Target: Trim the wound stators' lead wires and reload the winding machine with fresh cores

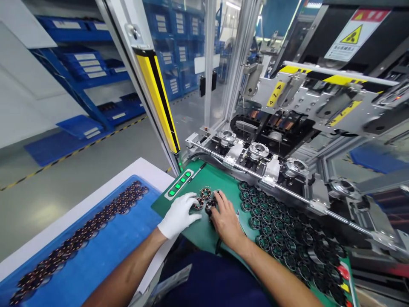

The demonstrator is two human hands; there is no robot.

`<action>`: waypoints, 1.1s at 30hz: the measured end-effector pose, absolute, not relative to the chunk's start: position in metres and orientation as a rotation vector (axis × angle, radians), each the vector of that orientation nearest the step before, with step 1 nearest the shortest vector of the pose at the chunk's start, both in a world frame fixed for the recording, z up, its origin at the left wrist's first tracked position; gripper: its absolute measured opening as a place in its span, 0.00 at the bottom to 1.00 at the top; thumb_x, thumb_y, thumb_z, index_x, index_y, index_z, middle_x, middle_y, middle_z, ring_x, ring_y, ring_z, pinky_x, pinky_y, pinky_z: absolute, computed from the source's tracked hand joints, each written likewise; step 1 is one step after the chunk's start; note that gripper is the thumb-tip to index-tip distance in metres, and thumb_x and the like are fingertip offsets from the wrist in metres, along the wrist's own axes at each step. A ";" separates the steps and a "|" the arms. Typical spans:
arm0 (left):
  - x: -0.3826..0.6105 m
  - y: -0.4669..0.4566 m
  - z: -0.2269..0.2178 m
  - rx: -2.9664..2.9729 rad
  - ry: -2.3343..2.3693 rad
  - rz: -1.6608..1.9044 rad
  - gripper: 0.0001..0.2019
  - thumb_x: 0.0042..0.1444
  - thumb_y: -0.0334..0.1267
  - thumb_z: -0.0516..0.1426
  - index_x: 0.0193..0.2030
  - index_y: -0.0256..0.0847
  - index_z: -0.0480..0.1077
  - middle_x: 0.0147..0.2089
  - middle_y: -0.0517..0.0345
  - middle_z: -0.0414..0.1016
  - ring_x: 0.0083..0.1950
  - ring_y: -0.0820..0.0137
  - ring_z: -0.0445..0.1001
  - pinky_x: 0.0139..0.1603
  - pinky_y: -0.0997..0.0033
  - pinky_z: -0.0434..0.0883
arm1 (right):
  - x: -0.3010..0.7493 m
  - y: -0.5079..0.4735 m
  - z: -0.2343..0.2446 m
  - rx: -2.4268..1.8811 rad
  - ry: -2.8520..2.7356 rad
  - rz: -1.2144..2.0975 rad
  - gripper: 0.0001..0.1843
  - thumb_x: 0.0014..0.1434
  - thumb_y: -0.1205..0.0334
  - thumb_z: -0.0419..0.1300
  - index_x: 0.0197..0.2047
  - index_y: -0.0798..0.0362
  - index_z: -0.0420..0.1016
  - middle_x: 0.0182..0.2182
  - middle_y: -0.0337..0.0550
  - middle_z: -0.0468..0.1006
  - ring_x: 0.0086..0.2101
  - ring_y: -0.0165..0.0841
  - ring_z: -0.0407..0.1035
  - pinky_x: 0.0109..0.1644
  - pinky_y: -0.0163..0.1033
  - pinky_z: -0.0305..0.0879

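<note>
My left hand, in a white glove, has its fingers and thumb around the left side of a copper-wound motor stator on the green worktop. My bare right hand is curled over another wound stator, its fingertips covering part of it. Just beyond both hands lies a third wound stator, with thin loose wire ends near it. Many dark ring-shaped cores without visible copper stand in close rows right of my right hand.
A blue tray on the left holds overlapping rows of wound stators. Green-lit buttons sit at the worktop's far left. Behind it a machine rail carries several metal round fixtures. A yellow-black post rises at left.
</note>
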State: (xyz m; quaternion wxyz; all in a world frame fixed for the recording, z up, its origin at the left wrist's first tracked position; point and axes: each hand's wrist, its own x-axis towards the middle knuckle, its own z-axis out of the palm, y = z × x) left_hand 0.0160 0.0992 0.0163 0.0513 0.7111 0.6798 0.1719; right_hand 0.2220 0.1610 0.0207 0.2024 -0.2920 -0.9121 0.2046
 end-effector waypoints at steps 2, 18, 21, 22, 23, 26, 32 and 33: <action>0.014 0.096 0.021 2.171 2.096 0.564 0.22 0.51 0.49 0.64 0.47 0.36 0.72 0.59 0.40 0.71 0.60 0.52 0.71 0.60 0.51 0.69 | 0.234 0.153 0.022 -0.812 -2.537 0.494 0.15 0.63 0.74 0.52 0.50 0.58 0.73 0.66 0.66 0.59 0.68 0.55 0.48 0.60 0.69 0.61; 0.051 0.149 0.017 2.521 1.903 0.231 0.25 0.55 0.56 0.59 0.53 0.40 0.73 0.65 0.39 0.67 0.65 0.41 0.63 0.55 0.45 0.71 | 0.464 0.144 0.052 -1.475 -2.119 -0.240 0.12 0.63 0.60 0.58 0.46 0.58 0.75 0.59 0.63 0.66 0.62 0.52 0.60 0.60 0.64 0.65; 0.042 0.141 0.005 2.575 1.906 0.287 0.21 0.57 0.54 0.58 0.49 0.40 0.74 0.62 0.41 0.70 0.64 0.43 0.65 0.52 0.47 0.73 | 0.491 0.143 0.039 -1.565 -2.086 -0.219 0.15 0.63 0.57 0.57 0.43 0.60 0.77 0.59 0.65 0.66 0.62 0.55 0.59 0.61 0.65 0.64; 0.040 0.140 0.002 2.590 1.899 0.315 0.21 0.57 0.53 0.58 0.48 0.39 0.74 0.61 0.41 0.71 0.63 0.43 0.66 0.52 0.47 0.73 | 0.494 0.142 0.035 -1.589 -2.089 -0.202 0.15 0.63 0.56 0.57 0.43 0.60 0.78 0.60 0.65 0.66 0.62 0.55 0.59 0.61 0.65 0.63; 0.038 0.138 -0.001 2.601 1.890 0.344 0.20 0.57 0.52 0.58 0.48 0.39 0.74 0.61 0.41 0.72 0.62 0.44 0.67 0.52 0.47 0.74 | 0.495 0.142 0.031 -1.613 -2.095 -0.183 0.16 0.63 0.56 0.57 0.42 0.60 0.79 0.60 0.65 0.65 0.62 0.56 0.58 0.62 0.65 0.62; 0.033 0.135 -0.003 2.598 1.847 0.420 0.21 0.57 0.53 0.58 0.49 0.39 0.73 0.60 0.41 0.72 0.62 0.44 0.68 0.53 0.45 0.73 | 0.490 0.142 0.022 -1.676 -2.098 -0.131 0.15 0.63 0.58 0.57 0.40 0.60 0.80 0.61 0.65 0.65 0.64 0.57 0.56 0.63 0.66 0.60; 0.017 0.121 0.000 2.135 1.893 0.870 0.25 0.56 0.54 0.58 0.55 0.40 0.69 0.65 0.42 0.66 0.67 0.46 0.63 0.66 0.39 0.62 | 0.481 0.137 0.040 -1.627 -2.057 -0.050 0.18 0.64 0.56 0.54 0.35 0.58 0.81 0.60 0.64 0.67 0.63 0.59 0.58 0.62 0.68 0.60; 0.014 0.117 -0.002 1.951 1.874 0.987 0.25 0.58 0.53 0.56 0.58 0.41 0.66 0.68 0.42 0.63 0.69 0.48 0.61 0.68 0.40 0.60 | 0.480 0.135 0.047 -1.613 -1.998 0.024 0.18 0.63 0.53 0.55 0.35 0.57 0.81 0.61 0.62 0.67 0.61 0.58 0.60 0.62 0.68 0.60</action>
